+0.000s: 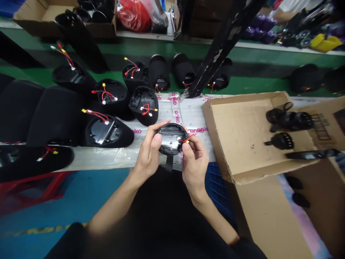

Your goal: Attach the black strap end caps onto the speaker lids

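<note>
Both of my hands hold a round black plastic part (171,138) over the near edge of the plastic-covered worktable (188,111). My left hand (148,151) grips its left rim with thumb on top. My right hand (193,158) grips the right rim and pinches the red wire (188,137) with a yellow end that comes off the part. A black strap hangs below the part.
Several black fabric-covered speaker shells with red wires (107,95) lie to the left and behind. A shallow cardboard tray (242,144) at right holds a few black plastic parts (289,120). A black metal post (221,46) rises behind. A blue crate (217,180) sits below the table edge.
</note>
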Demonstrator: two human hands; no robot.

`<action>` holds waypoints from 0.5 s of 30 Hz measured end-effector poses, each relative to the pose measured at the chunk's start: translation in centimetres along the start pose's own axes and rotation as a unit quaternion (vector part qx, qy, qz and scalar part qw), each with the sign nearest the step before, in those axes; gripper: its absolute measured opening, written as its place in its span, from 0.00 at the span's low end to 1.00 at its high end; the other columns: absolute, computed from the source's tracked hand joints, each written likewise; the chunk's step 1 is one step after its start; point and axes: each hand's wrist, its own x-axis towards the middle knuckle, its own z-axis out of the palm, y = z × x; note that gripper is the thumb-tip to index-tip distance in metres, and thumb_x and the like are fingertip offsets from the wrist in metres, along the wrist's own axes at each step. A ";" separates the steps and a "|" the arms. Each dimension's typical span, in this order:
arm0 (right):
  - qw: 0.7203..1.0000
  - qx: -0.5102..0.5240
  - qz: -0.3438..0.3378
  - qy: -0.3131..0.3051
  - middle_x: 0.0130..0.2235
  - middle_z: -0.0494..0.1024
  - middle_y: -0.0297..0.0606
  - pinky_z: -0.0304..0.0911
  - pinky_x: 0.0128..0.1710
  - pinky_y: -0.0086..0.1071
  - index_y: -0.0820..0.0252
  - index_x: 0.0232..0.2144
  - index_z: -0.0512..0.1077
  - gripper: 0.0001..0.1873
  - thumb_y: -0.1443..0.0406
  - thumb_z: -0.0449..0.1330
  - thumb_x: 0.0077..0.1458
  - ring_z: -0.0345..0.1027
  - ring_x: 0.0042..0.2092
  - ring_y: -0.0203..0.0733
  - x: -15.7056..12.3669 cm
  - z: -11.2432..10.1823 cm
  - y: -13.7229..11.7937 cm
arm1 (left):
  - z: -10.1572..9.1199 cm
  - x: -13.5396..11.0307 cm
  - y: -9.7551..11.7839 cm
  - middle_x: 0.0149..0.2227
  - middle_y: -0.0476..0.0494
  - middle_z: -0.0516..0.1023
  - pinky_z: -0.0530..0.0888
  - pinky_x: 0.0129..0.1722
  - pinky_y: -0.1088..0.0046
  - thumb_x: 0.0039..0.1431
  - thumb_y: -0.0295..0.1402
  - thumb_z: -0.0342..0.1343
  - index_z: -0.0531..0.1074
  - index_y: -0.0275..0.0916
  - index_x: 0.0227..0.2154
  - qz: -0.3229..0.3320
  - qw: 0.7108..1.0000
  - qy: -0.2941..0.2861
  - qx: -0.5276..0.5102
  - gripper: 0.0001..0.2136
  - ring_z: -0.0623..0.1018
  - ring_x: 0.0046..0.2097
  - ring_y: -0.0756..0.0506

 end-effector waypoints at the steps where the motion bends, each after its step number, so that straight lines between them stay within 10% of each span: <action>1: 0.999 -0.036 -0.012 0.003 0.56 0.87 0.43 0.72 0.67 0.55 0.54 0.51 0.81 0.14 0.56 0.68 0.66 0.81 0.60 0.53 -0.1 -0.1 -0.3 | 0.0 -0.1 0.3 0.65 0.38 0.79 0.74 0.66 0.58 0.81 0.46 0.45 0.74 0.42 0.64 -0.006 1.000 0.000 0.014 0.22 0.79 0.64 0.38; 6: 0.983 -0.177 -0.050 -0.019 0.63 0.83 0.42 0.62 0.74 0.58 0.53 0.60 0.80 0.21 0.55 0.62 0.72 0.73 0.69 0.54 -0.7 -0.3 -1.4 | 1.2 -0.1 -0.3 0.63 0.38 0.81 0.78 0.61 0.59 0.80 0.46 0.43 0.76 0.39 0.62 0.015 0.998 0.057 -0.022 0.24 0.81 0.61 0.37; 15: 0.997 -0.056 0.030 -0.037 0.68 0.77 0.44 0.65 0.73 0.55 0.52 0.64 0.74 0.23 0.52 0.58 0.74 0.70 0.71 0.52 -0.9 -0.4 -0.6 | 1.0 0.1 -0.8 0.63 0.35 0.82 0.77 0.64 0.53 0.81 0.46 0.41 0.75 0.40 0.64 0.008 0.998 0.023 0.052 0.25 0.82 0.61 0.36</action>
